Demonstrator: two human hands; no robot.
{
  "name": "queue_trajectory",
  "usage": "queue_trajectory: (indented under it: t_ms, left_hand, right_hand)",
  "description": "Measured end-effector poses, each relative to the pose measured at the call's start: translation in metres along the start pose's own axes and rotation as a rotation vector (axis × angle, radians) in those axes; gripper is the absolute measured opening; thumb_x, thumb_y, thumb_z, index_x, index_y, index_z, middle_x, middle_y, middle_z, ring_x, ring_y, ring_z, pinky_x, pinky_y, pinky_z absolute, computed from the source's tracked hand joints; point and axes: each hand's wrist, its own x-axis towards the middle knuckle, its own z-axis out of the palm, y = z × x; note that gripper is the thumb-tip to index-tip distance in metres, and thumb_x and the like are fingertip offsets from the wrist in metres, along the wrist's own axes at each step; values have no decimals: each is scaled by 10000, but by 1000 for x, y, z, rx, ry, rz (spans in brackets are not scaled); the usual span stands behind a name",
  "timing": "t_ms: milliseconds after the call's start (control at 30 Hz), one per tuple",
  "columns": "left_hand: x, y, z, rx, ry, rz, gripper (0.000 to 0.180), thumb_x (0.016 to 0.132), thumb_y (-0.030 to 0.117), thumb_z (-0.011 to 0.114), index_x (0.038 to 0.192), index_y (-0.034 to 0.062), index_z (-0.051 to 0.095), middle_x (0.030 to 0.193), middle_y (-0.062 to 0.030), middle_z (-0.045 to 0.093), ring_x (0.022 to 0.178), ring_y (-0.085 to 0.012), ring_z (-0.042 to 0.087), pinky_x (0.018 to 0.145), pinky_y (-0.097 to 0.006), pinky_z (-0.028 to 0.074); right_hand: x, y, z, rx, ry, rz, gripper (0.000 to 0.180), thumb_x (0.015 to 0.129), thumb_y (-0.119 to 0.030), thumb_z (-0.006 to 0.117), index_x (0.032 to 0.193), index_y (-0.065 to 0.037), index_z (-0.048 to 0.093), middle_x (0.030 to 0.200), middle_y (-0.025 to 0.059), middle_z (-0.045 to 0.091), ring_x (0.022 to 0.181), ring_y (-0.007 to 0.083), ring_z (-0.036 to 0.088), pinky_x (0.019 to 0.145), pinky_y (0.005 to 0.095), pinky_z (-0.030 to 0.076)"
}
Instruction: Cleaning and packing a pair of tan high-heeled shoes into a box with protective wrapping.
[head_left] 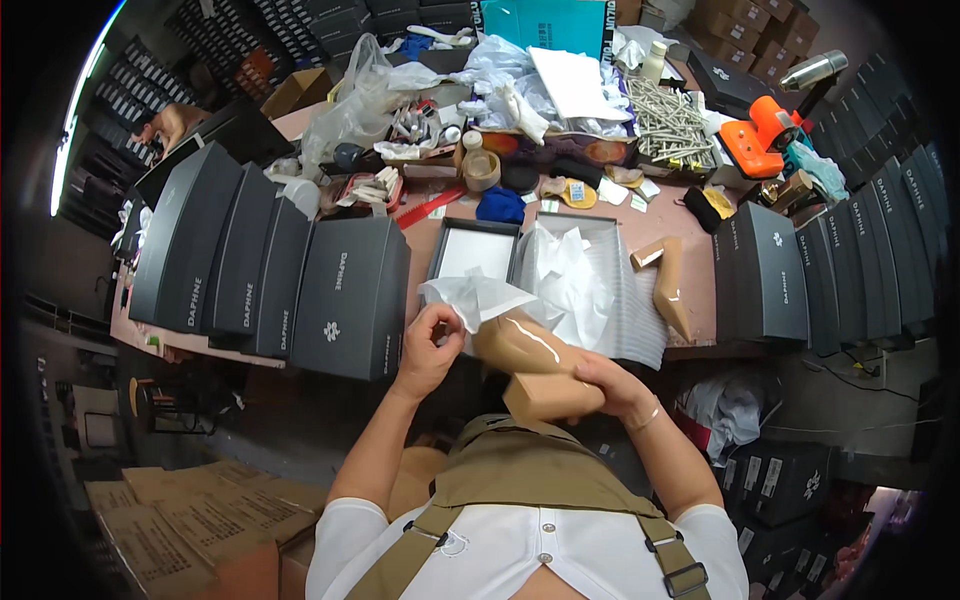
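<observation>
My left hand [431, 352] is closed in a pinch on a crumpled sheet of white tissue paper [474, 298], just in front of the table edge. In my right hand [614, 388] is a glossy tan high-heeled shoe [530, 345], gripped near its thick block heel, the toe pointing up and left toward the tissue. Its matching tan shoe [669, 285] lies on the table to the right. Between them is a shoebox [522, 262] lined with translucent ribbed wrap [640, 330] and more white tissue [571, 280]. Left of it lies a grey-rimmed box lid [432, 262].
Dark grey shoeboxes stand at the left [350, 290] and right [765, 270] of the pink table [700, 300]. Behind are a blue cloth [500, 205], a carton of paper rolls [670, 130], an orange device [762, 135] and a turquoise box [545, 25]. Brown cartons [200, 530] sit lower left.
</observation>
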Motion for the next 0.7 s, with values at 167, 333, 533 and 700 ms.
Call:
queue_trajectory:
  t_ms: [167, 333, 533, 700]
  left_hand:
    - [-76, -26, 14, -255, 48, -339, 426, 787, -28, 615, 1178, 59, 469, 1077, -49, 500, 755, -68, 519, 627, -208, 445]
    - [-84, -25, 41, 393, 116, -6, 259, 822, 67, 622, 1073, 21, 577, 941, -124, 558, 685, -214, 560, 658, -297, 478]
    - [-66, -14, 54, 296, 241, 9, 131, 864, 119, 643, 928, 6, 633, 823, -106, 569, 668, -225, 555, 598, -301, 445]
    - [-44, 25, 44, 228, 137, 273, 98, 814, 31, 687, 905, 10, 658, 789, -83, 582, 630, -186, 539, 557, -268, 431]
  right_hand:
    - [20, 42, -8, -100, 214, -13, 519, 901, -388, 575, 1259, -38, 439, 1024, 68, 575, 863, 144, 604, 586, 312, 569]
    - [6, 71, -3, -98, 101, 118, 560, 895, -373, 590, 1298, -23, 418, 1071, 70, 571, 891, 132, 596, 604, 293, 561]
    - [-8, 63, -10, 36, -1, 41, 690, 831, -308, 664, 1373, -18, 351, 1166, 94, 542, 976, 151, 578, 723, 302, 546]
    - [-2, 51, -4, 283, 219, -217, 655, 812, -226, 670, 1340, 21, 371, 1180, 104, 538, 988, 177, 579, 783, 304, 526]
